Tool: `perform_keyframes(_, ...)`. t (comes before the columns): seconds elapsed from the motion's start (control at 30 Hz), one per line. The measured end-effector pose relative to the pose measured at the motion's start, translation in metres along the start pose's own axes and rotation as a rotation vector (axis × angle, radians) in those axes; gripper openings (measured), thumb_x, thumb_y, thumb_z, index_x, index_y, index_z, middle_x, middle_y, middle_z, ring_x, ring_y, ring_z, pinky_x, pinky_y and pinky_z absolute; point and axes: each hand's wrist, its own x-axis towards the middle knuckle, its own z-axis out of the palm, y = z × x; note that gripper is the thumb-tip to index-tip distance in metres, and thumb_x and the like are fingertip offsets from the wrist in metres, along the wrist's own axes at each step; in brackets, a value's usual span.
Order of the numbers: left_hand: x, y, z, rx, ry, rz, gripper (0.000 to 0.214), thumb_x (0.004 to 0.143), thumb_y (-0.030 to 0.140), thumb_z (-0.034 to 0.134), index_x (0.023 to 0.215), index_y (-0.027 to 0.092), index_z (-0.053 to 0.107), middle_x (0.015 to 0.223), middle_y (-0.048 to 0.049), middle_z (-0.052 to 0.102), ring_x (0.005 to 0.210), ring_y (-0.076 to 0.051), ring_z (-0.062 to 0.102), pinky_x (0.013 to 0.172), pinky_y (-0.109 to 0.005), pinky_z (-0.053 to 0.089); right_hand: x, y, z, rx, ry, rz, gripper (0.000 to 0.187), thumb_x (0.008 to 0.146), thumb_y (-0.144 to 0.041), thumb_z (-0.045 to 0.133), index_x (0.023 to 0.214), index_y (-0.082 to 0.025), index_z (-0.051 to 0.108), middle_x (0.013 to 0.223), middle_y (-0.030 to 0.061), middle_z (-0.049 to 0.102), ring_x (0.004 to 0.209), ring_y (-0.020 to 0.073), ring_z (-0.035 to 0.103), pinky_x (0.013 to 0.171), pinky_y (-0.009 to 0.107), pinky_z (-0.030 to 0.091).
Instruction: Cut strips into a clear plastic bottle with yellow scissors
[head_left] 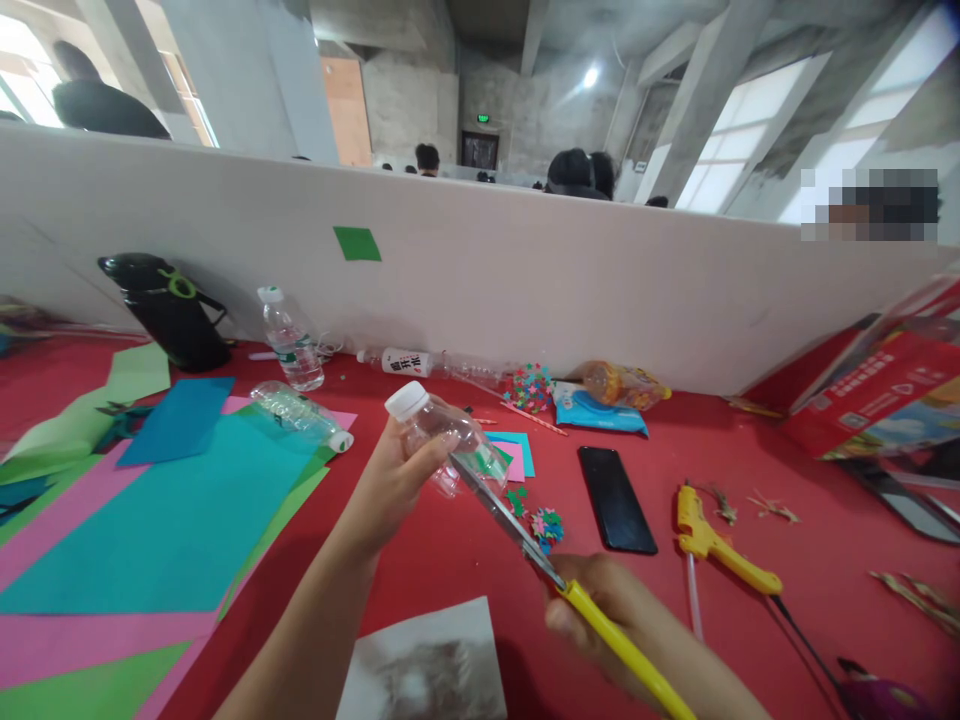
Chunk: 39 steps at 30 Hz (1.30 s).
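Gripped in my left hand (397, 475) is a clear plastic bottle (469, 435) with a white cap, tilted so the cap points up and left. My right hand (600, 605) is wrapped around the yellow handles of a pair of scissors (536, 555). The metal blades reach up to the bottle's side, close to my left thumb; whether they have cut into the plastic I cannot tell. Below the blades lie small coloured star pieces (547, 525). Pink and blue square papers (517, 455) show behind the bottle.
Coloured paper sheets (172, 530) cover the left side. Bottles (291, 345), a black flask (169, 315) and a blue wipes pack (600, 410) line the white partition (465, 270). To the right are a phone (616, 500), a yellow glue gun (720, 550) and a red box (862, 390).
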Motion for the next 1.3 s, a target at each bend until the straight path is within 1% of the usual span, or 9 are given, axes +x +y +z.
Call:
perform_keyframes(0.13,-0.001,0.0,0.004,0.044,-0.044,-0.024,0.02,0.083,0.032,0.063,0.097,0.018,0.062,0.098,-0.0095,0.069,0.093,-0.025,0.065,0.085,-0.039,0.049,-0.004,-0.009,-0.002,-0.027,0.021,-0.002,0.061,0.083,-0.08,0.033,0.068,-0.021,0.036,0.061,-0.0053,0.034,0.053,0.0096,0.028,0.045,0.023,0.021)
perform_keyframes(0.27,-0.001,0.001,0.006,0.086,-0.047,-0.021,0.025,0.082,0.038,0.064,0.095,0.017,0.063,0.098,-0.0099,0.068,0.094,-0.026,0.065,0.085,-0.04,0.049,-0.001,-0.006,0.002,-0.005,0.045,0.026,0.064,0.08,-0.084,0.03,0.067,-0.022,0.035,0.056,-0.0067,0.032,0.048,0.0087,0.028,0.043,0.022,0.02)
perform_keyframes(0.37,0.0,0.001,0.005,0.105,-0.025,-0.032,0.025,0.082,0.036,0.065,0.097,0.017,0.061,0.097,-0.0089,0.068,0.094,-0.025,0.065,0.086,-0.04,0.049,0.002,-0.001,0.005,-0.004,0.077,0.056,0.063,0.079,-0.084,0.036,0.066,-0.022,0.034,0.054,-0.0079,0.027,0.048,0.0083,0.025,0.042,0.023,0.018)
perform_keyframes(0.47,0.0,0.001,0.004,0.096,-0.023,-0.041,0.023,0.082,0.034,0.065,0.098,0.017,0.061,0.097,-0.0083,0.068,0.092,-0.024,0.066,0.085,-0.039,0.049,0.004,-0.001,0.004,-0.033,0.098,0.039,0.063,0.077,-0.083,0.041,0.063,-0.022,0.032,0.055,-0.008,0.025,0.05,0.0086,0.024,0.043,0.023,0.017)
perform_keyframes(0.73,-0.001,0.005,0.008,0.131,-0.104,0.001,0.017,0.084,0.031,0.062,0.095,0.017,0.062,0.092,-0.007,0.069,0.087,-0.02,0.065,0.077,-0.031,0.05,0.001,-0.013,-0.002,0.062,0.071,0.04,0.066,0.074,-0.087,0.036,0.063,-0.023,0.036,0.055,-0.0076,0.027,0.049,0.0096,0.025,0.043,0.022,0.02)
perform_keyframes(0.87,-0.001,0.007,0.011,0.144,-0.104,0.018,0.014,0.085,0.03,0.062,0.091,0.018,0.062,0.09,-0.006,0.069,0.084,-0.019,0.064,0.075,-0.03,0.049,-0.004,-0.018,-0.001,0.117,0.076,0.101,0.061,0.077,-0.082,0.043,0.066,-0.023,0.037,0.054,-0.0078,0.029,0.048,0.0091,0.027,0.043,0.022,0.021)
perform_keyframes(1.03,-0.002,0.008,0.01,0.176,-0.082,-0.012,0.007,0.085,0.022,0.059,0.091,0.018,0.061,0.088,-0.0043,0.068,0.082,-0.018,0.063,0.074,-0.029,0.049,-0.005,-0.009,0.006,0.198,0.051,0.203,0.058,0.075,-0.079,0.052,0.068,-0.022,0.04,0.054,-0.0082,0.029,0.047,0.0081,0.024,0.043,0.022,0.02)
perform_keyframes(1.17,-0.001,0.008,0.009,0.227,-0.088,-0.015,0.006,0.086,0.019,0.055,0.09,0.019,0.059,0.087,-0.0032,0.066,0.081,-0.017,0.062,0.075,-0.03,0.048,-0.005,-0.003,0.006,0.215,0.066,0.199,0.061,0.075,-0.081,0.047,0.071,-0.021,0.046,0.057,-0.0066,0.033,0.05,0.0092,0.028,0.045,0.023,0.024)
perform_keyframes(1.3,-0.001,0.006,0.008,0.288,-0.099,0.0,0.009,0.084,0.016,0.054,0.091,0.02,0.058,0.086,-0.0019,0.065,0.083,-0.017,0.061,0.077,-0.031,0.048,-0.008,-0.001,0.001,0.21,0.095,0.193,0.062,0.072,-0.082,0.051,0.074,-0.02,0.053,0.062,-0.0047,0.037,0.054,0.0109,0.032,0.048,0.022,0.031)
